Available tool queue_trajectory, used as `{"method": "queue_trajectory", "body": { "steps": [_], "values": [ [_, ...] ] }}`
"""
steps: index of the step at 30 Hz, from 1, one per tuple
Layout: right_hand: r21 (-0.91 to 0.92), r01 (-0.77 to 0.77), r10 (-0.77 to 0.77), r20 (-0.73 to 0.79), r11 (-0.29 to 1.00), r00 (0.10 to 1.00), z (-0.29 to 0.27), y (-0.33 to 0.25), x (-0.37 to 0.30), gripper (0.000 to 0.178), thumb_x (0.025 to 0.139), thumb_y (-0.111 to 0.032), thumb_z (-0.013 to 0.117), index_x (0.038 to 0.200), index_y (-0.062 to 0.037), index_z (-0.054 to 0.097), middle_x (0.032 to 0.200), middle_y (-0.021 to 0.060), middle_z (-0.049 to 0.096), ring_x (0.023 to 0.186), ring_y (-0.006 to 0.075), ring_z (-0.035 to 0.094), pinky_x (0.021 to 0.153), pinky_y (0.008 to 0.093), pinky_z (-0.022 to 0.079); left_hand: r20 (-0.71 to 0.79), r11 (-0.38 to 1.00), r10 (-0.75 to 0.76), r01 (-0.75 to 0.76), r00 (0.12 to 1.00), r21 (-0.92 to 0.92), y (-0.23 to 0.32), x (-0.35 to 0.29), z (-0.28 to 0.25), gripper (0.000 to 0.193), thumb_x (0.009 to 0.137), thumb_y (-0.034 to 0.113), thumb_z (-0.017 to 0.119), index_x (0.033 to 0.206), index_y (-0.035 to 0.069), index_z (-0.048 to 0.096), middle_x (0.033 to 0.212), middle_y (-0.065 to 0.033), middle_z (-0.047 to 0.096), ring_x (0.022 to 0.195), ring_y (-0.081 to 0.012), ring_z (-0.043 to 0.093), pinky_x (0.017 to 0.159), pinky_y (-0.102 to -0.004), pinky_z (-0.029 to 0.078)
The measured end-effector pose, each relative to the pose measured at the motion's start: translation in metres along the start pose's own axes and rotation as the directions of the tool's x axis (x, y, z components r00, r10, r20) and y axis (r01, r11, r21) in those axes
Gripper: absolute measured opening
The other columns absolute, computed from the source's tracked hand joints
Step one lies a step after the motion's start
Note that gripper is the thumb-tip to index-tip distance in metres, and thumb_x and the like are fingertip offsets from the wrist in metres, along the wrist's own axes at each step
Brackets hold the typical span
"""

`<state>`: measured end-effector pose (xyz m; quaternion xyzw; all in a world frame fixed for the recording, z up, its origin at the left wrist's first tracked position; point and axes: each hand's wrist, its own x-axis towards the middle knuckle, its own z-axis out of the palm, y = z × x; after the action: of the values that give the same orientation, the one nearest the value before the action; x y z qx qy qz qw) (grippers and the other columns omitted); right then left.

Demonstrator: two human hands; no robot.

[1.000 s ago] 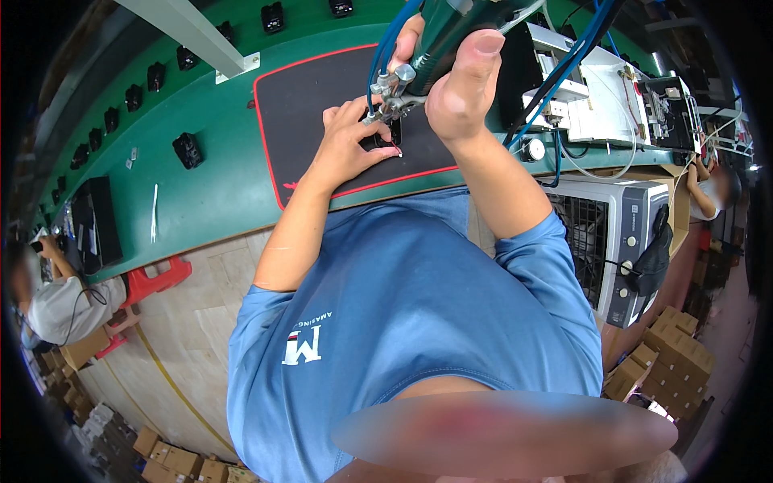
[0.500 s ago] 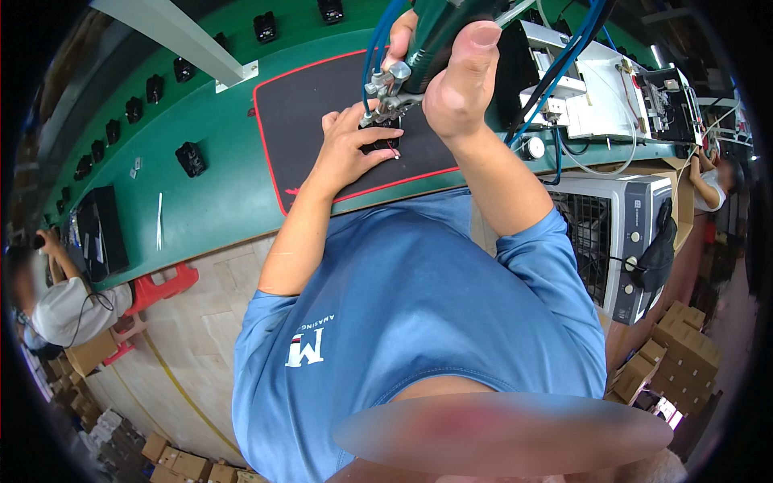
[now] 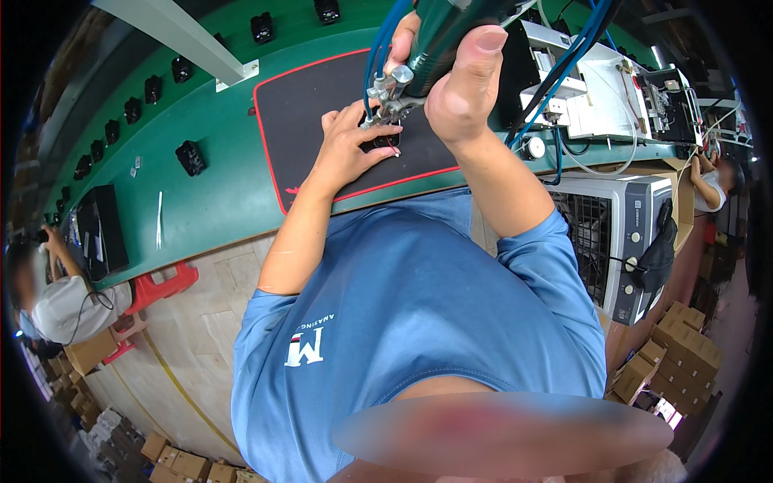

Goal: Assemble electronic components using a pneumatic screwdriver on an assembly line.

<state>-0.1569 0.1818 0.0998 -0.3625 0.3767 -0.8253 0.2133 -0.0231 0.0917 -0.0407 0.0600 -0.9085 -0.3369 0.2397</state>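
My right hand (image 3: 465, 95) is wrapped round a dark green cylindrical power screwdriver (image 3: 441, 50), with the thumb along its near side. The metal head (image 3: 394, 92) of the tool, fed by thin blue hoses, points down at a small black device (image 3: 385, 142). Whether its tip touches the device is hidden. My left hand (image 3: 342, 149) grips that device between thumb and fingers on a black mat (image 3: 298, 97) with a red border. A short red wire with a small white end shows beside my left thumb.
On the green bench (image 3: 217, 185) left of the mat lies another black device (image 3: 191, 158). Several more line the far edge. A white post (image 3: 181, 36) stands behind the mat. White machinery (image 3: 600, 101) and an air cooler (image 3: 612, 233) are at right. One co-worker sits at each side.
The screwdriver and my right hand have shifted very slightly to the right. My left hand keeps its place on the black device.
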Motion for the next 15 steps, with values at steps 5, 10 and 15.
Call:
{"method": "queue_trajectory", "body": {
  "steps": [5,10,15],
  "values": [
    [-0.009,0.005,-0.005,0.012,1.0,1.0,-0.001,-0.001,-0.001,0.085,0.097,-0.072,0.05,0.132,0.0049,0.054,0.088,0.0095,0.064,0.067,0.0128,0.058,0.062,0.0257,0.049,-0.01,1.0,0.003,-0.003,1.0,0.002,0.0,0.0,0.001,0.043,0.066,0.028,0.092,0.108,0.028,0.082,0.139,-0.004,0.059,0.121,-0.0223,0.057,0.097,-0.0425,0.032],
    [-0.021,0.009,-0.009,0.014,1.0,1.0,0.001,-0.008,0.0,0.085,0.097,-0.073,0.05,0.131,0.0046,0.054,0.088,0.0096,0.064,0.067,0.0129,0.059,0.062,0.0258,0.049,-0.003,1.0,0.006,-0.006,1.0,-0.002,-0.001,0.0,0.002,0.043,0.066,0.028,0.092,0.108,0.027,0.082,0.139,-0.0037,0.059,0.122,-0.022,0.056,0.097,-0.0424,0.032],
    [-0.042,-0.004,0.004,0.005,0.999,1.0,0.002,-0.011,-0.002,0.084,0.097,-0.074,0.05,0.129,0.004,0.055,0.087,0.0096,0.064,0.068,0.0132,0.059,0.062,0.0261,0.049,0.002,1.0,0.013,-0.013,1.0,0.001,0.0,-0.001,0.001,0.044,0.065,0.027,0.093,0.108,0.026,0.082,0.139,-0.0018,0.06,0.123,-0.0208,0.057,0.097,-0.0408,0.033]
  ]
}}
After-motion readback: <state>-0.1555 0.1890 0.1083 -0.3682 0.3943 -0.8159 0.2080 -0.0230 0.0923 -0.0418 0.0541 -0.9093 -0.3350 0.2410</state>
